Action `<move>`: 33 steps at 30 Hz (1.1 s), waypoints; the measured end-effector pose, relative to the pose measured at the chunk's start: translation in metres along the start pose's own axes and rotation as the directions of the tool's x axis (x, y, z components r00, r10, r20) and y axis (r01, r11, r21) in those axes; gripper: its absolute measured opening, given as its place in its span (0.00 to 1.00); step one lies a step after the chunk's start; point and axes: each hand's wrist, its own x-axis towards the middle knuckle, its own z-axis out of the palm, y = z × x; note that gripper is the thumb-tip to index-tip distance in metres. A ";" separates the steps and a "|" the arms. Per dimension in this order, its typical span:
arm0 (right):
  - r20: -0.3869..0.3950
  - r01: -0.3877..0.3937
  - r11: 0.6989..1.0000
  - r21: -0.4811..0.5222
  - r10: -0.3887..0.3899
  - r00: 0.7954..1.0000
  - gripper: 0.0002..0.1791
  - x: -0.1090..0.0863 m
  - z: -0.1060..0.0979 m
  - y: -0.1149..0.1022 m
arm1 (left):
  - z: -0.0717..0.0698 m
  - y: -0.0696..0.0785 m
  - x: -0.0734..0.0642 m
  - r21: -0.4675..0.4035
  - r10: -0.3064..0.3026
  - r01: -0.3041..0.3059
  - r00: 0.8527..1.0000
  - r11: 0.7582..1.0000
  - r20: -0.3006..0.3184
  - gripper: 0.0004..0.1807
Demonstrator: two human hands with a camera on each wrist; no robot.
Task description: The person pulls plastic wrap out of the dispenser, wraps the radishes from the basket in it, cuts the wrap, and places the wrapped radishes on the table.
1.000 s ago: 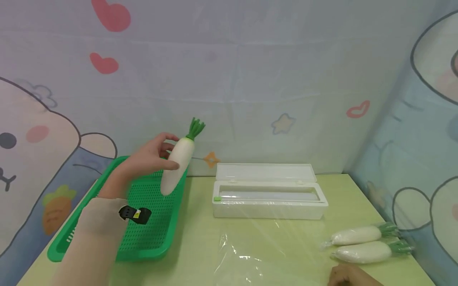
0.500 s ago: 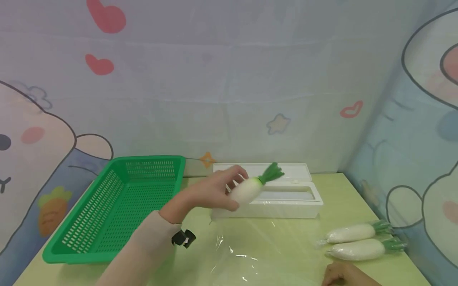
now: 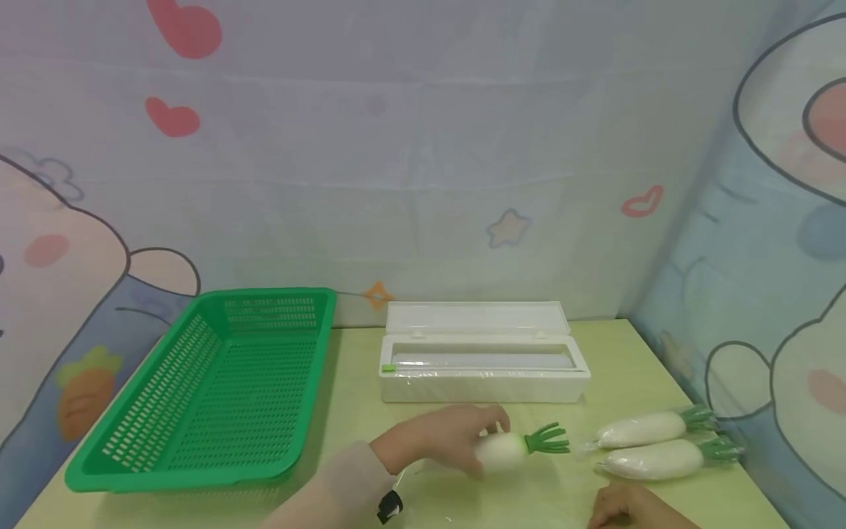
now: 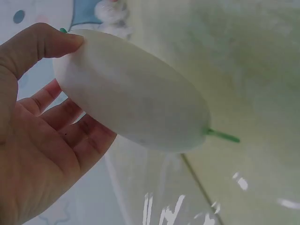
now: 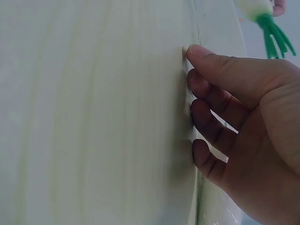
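My left hand [image 3: 448, 438] grips a white radish [image 3: 504, 451] with green stem stubs, low over the cling film [image 3: 522, 499] spread on the table. In the left wrist view, thumb and fingers hold the radish [image 4: 136, 89] around its leafy end, while its thin green root tip points away. My right hand [image 3: 631, 505] stays at the near edge of the table, its fingers curled. Up close in the right wrist view, that hand [image 5: 243, 108] pinches the film's edge between thumb and fingers. The film runs out from a white dispenser box [image 3: 485, 388] with its lid raised.
A green perforated basket [image 3: 300, 441] stands at the left with nothing in it. Two film-wrapped radishes, an upper one [image 3: 644, 429] and a lower one [image 3: 654, 461], lie side by side at the right. A printed cloth backdrop [image 3: 370, 184] closes off the back.
My left hand has carried the radish from above the basket, rightward past the dispenser and down over the film; the radish now lies nearly level. My right hand has hardly moved.
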 end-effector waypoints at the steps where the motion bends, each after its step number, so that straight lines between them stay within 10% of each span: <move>1: 0.000 -0.002 1.000 -0.003 0.002 1.000 0.12 0.000 0.000 0.000 | 0.005 -0.001 0.002 0.010 0.005 -0.005 1.000 1.000 0.006 0.31; 14: -0.001 -0.014 1.000 0.022 0.014 1.000 0.13 -0.001 0.001 0.001 | 0.029 0.002 0.012 0.171 -0.023 0.015 0.999 0.985 0.045 0.30; 33: -0.014 -0.015 0.998 0.056 0.015 1.000 0.12 -0.002 0.002 -0.001 | 0.040 -0.003 0.014 0.185 -0.022 0.014 0.999 0.983 0.040 0.30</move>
